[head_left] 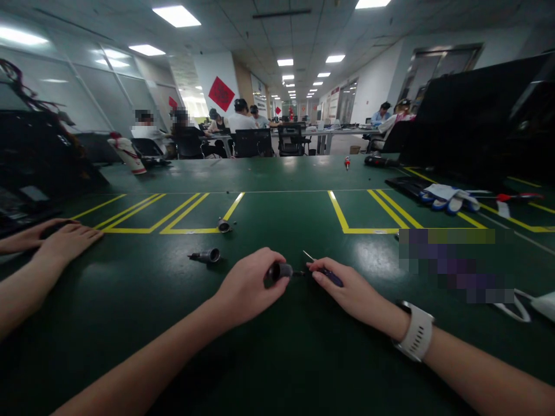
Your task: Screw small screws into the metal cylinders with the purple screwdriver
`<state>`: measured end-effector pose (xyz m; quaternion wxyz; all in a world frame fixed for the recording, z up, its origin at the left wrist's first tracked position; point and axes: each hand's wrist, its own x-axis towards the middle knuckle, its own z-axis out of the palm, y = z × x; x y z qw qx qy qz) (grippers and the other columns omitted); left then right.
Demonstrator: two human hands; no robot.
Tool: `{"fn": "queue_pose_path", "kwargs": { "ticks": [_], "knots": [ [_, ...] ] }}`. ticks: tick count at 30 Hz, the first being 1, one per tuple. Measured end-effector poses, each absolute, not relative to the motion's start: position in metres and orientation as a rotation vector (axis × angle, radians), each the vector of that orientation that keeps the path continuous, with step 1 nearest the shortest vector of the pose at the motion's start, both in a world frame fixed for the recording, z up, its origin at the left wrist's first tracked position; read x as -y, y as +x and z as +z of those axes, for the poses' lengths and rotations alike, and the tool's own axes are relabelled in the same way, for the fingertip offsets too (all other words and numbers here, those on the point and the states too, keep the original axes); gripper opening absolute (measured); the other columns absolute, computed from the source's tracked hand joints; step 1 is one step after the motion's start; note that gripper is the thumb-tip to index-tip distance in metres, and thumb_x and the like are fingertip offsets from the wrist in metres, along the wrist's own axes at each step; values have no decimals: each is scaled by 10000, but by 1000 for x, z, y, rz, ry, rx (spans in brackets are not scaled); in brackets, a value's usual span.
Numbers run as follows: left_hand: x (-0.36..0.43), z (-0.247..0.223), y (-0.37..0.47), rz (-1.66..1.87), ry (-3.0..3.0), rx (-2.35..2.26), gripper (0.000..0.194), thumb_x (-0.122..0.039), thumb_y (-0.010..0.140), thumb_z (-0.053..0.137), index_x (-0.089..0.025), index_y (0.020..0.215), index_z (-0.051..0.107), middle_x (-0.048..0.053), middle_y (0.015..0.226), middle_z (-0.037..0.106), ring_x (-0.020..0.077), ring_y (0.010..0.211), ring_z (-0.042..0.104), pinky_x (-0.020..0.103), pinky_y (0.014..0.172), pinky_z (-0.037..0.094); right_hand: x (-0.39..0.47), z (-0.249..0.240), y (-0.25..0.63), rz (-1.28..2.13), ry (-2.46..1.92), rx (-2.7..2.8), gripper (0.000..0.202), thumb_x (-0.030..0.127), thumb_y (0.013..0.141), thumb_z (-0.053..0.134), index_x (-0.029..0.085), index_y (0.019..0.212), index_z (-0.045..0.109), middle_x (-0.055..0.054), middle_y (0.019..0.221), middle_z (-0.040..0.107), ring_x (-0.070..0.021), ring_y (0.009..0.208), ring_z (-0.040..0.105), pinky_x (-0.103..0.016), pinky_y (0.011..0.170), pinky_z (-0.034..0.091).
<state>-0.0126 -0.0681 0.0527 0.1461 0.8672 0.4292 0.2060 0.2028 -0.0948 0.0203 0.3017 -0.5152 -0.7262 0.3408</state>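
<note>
Your left hand (249,282) has its fingers curled around a dark, hollow cylindrical part (282,271), holding it just above or against the counter (303,352); which of the two, you cannot tell from this view. A thin dark stem juts from the part's right end, toward your right hand (347,284). There your fingers are closed on the dark handle of a slim screwdriver (333,277), its pale shaft angled up and to the left, the tip near the stem but apart from it. Your right wrist wears a watch with a light strap (418,332). To the left of your left hand, a dark tapered part (210,255) lies on its side, its wide end facing right. Beyond it, a short open-ended collar (224,225) sits by the corner of some yellow tape (191,231). Farther off to the right lie white-and-blue gloves (448,198). At your far left, another person's hands (67,238) are over the counter, near a dark object that is hard to make out.
</note>
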Motion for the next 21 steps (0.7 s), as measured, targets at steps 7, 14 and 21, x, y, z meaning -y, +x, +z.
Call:
{"fn": "queue_pose_path", "kwargs": {
  "ticks": [7,14,21],
  "knots": [
    [59,65,-20,886,1502,-1224,253,-354,725,609,-142,851,549,-10,660,575,109,519,549,232,452,461,109,30,193,1183,-1273,1825,237,346,869,482,253,1065,578,-24,1146,595,-187,1027,562,-378,901,438],
    [65,57,-11,940,1086,-1059,137,-286,871,460,-159,904,501,78,979,624,148,743,661,230,546,527,109,43,221,1223,-1174,1455,314,455,842,493,190,918,645,-55,811,691,-175,737,643,-325,676,517],
    [74,47,-9,873,950,-900,218,-138,784,583,-169,999,561,75,1108,623,191,915,652,307,780,544,104,43,233,1047,-1258,1482,327,477,798,552,181,686,636,-23,593,639,-140,559,598,-249,499,466]
  ]
}}
